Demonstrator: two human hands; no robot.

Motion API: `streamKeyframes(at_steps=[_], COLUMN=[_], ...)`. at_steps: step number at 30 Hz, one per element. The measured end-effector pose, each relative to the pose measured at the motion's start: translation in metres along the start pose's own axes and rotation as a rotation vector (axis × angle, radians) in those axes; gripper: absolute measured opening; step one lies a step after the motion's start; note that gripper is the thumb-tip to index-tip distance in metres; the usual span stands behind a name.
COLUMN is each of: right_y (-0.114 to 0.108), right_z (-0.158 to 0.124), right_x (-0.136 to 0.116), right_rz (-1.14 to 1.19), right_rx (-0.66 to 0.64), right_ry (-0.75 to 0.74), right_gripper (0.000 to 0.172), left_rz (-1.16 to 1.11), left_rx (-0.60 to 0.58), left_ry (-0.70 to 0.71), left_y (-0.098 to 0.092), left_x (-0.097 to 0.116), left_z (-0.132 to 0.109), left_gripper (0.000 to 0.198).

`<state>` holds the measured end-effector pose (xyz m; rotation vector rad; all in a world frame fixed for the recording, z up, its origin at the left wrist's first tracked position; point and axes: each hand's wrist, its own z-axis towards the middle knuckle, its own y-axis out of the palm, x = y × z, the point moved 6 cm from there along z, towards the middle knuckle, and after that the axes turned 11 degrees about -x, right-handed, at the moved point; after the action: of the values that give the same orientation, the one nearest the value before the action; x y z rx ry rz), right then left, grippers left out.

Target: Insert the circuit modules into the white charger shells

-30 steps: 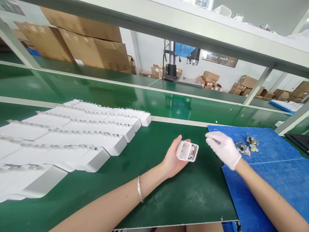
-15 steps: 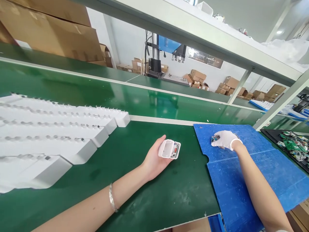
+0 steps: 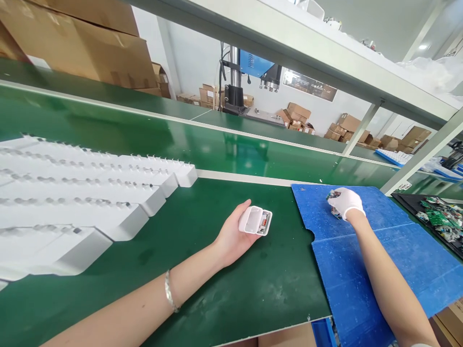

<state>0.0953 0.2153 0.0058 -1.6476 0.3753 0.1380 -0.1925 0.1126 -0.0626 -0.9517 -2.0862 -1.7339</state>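
White blocks (image 3: 108, 192) are lying in rows on the green surface (image 3: 282, 274). The left hand's (image 3: 231, 238) grip is curling around an open white case (image 3: 253, 220). On a blue sheet (image 3: 340, 270), the gloved right hand (image 3: 347, 201) is covering small parts (image 3: 335, 212), its grip's closure unclear. A black tray (image 3: 408, 206) is carrying circuit boards (image 3: 439, 217).

A: Any lettering legible?
B: None. Tag (image 3: 404, 185) on post (image 3: 419, 155), just past the mat's (image 3: 340, 270) far right corner: dark marks, too small to read.
A: Cartons?
B: Big carton (image 3: 79, 48), beyond the mat, well left: pale label (image 3: 39, 61), no characters made out. Small cartons (image 3: 298, 113), behind the mat: pale patches, illegible.
A: Blue machine (image 3: 255, 62)?
B: Behind the mat, leftward. Nothing readable there.
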Motion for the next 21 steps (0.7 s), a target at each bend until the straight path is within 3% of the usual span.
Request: streamKeyframes(at_steps=[3,6,10,13,16,21], right_y=[-0.009,-0.008,-0.013,-0.012,0.007,0.040], right_z=[0.004,0.008,0.007,0.000,-0.009,-0.017], right_x=[0.006,0.009,0.010,-0.001,-0.023,-0.043], right_rz=[-0.126,-0.175,-0.154,-0.084,-0.008,-0.008], right_rx=[0.126,0.084,0.055,0.062,-0.003,-0.110], right_ry=[0.103,0.111,0.116,0.023,-0.167,-0.358], right_gripper=[0.025,0.017,0.026,0.032,0.037,0.026], left_rz=[-0.001,-0.002,0.002,-0.011,-0.021,-0.029], left_rx=[0.002,0.004,0.010,0.016,0.016,0.029], left_ry=[-0.001,-0.001,0.001,0.001,0.007,0.020], left_y=[0.001,0.001,0.002,0.003,0.002,-0.001], left_x=[0.000,0.000,0.001,0.001,0.002,0.003], left_z=[0.000,-0.001,-0.001,-0.002,-0.001,0.000], left_gripper=[0.019,0.018,0.019,0.020,0.020,0.021])
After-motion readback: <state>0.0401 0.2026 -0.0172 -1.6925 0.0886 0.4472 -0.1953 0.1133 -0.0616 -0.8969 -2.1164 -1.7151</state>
